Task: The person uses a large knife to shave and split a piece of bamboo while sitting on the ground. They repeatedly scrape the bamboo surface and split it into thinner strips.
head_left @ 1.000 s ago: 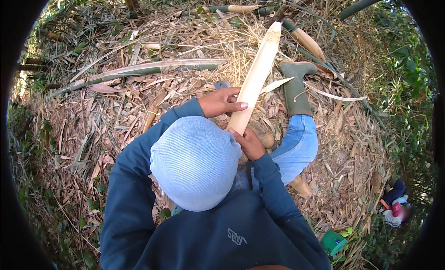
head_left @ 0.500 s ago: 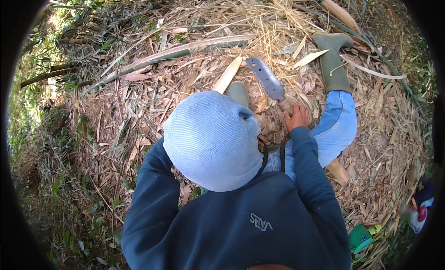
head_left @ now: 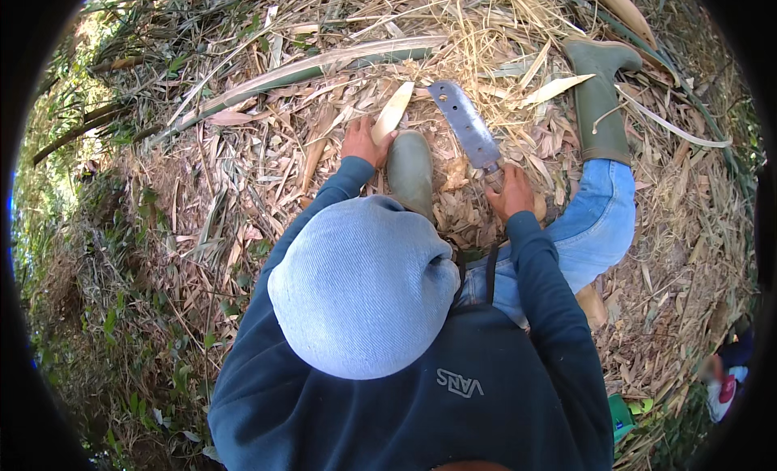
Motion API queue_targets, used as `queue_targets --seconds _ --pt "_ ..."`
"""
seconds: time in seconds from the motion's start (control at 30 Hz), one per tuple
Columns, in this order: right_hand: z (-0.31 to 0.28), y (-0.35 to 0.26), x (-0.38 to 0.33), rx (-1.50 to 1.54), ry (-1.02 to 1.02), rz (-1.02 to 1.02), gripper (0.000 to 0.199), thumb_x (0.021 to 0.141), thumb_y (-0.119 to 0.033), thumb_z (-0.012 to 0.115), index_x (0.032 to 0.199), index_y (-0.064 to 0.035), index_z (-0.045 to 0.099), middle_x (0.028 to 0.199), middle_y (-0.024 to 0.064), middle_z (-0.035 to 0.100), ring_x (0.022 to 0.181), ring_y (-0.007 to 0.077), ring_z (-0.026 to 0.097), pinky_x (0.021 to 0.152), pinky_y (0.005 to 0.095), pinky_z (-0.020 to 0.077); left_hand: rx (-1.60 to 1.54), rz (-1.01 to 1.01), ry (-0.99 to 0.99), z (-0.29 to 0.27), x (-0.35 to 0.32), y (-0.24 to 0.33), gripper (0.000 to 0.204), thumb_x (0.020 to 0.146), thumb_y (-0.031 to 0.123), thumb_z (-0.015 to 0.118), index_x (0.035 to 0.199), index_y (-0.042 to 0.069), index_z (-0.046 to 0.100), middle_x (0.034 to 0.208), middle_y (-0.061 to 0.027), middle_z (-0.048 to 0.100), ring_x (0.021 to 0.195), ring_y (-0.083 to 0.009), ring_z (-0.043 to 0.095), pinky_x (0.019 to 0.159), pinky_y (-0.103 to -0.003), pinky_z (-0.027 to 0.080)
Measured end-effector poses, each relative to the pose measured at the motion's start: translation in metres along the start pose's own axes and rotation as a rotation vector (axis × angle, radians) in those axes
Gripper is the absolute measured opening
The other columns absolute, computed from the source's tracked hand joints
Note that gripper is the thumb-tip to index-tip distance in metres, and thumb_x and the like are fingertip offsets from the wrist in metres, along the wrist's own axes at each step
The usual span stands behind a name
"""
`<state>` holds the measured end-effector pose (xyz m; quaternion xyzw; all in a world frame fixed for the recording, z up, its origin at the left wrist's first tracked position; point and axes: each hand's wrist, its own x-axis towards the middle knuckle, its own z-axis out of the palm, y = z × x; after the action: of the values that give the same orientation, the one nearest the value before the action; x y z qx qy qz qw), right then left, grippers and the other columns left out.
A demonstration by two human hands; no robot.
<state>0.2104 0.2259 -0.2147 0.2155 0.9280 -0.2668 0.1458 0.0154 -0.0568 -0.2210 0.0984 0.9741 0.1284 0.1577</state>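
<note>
The fingers and thumb of my left hand (head_left: 368, 142) are closed round the lower end of a pale dry bamboo sheath (head_left: 394, 107), just left of the toe of a green rubber boot (head_left: 410, 170). My right hand (head_left: 513, 193) is wrapped round the short handle of a machete (head_left: 467, 125). Its broad grey blade has several round holes and points up and to the left, above the leaf litter. My raised left knee (head_left: 363, 286), in light blue denim, fills the middle of the view between my forearms.
A split green bamboo stalk (head_left: 299, 76) lies across the ground ahead. Dry straw (head_left: 486, 34) is heaped beyond the blade. My right boot (head_left: 600, 107) stands at the right. Behind that leg lie a piece of wood (head_left: 592, 306) and, farther back, a green object (head_left: 621, 416).
My left hand has come out from behind the knee and reached forward to the pale bamboo sheath. My right hand still holds the machete in much the same place. The view has shifted slightly.
</note>
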Motion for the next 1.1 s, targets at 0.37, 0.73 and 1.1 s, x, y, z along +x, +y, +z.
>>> queue_targets --seconds 0.37,0.73,1.1 --pt "-0.082 -0.073 -0.021 0.535 -0.069 0.062 0.043 0.076 -0.032 0.072 0.103 -0.0013 0.059 0.078 0.0183 0.066 0.076 0.0345 0.066 0.071 0.0426 0.0502 -0.469 0.023 -0.178 -0.027 0.03 0.007 0.065 0.085 0.041 0.071 0.128 -0.001 0.048 0.109 -0.0183 0.063 0.086 -0.0252 0.067 0.076 -0.038 0.053" --pt "-0.22 -0.121 -0.026 0.455 0.372 -0.481 0.027 0.071 -0.021 0.075 0.089 -0.005 0.062 0.072 0.0136 0.064 0.065 0.033 0.064 0.059 0.0401 0.0479 -0.931 0.442 -0.064 -0.215 -0.014 0.16 0.063 0.086 0.031 0.073 0.132 -0.002 0.045 0.097 -0.0103 0.065 0.066 -0.0127 0.061 0.056 -0.028 0.051" --pt "-0.238 -0.098 -0.027 0.126 0.556 -0.534 0.023 0.068 -0.021 0.071 0.082 -0.0066 0.059 0.071 0.014 0.06 0.067 0.0352 0.062 0.059 0.0445 0.0468 -0.404 0.704 0.256 -0.208 -0.05 0.191 0.024 0.082 0.02 0.065 0.099 0.003 0.066 0.09 -0.0172 0.068 0.084 -0.0334 0.065 0.076 -0.041 0.051"
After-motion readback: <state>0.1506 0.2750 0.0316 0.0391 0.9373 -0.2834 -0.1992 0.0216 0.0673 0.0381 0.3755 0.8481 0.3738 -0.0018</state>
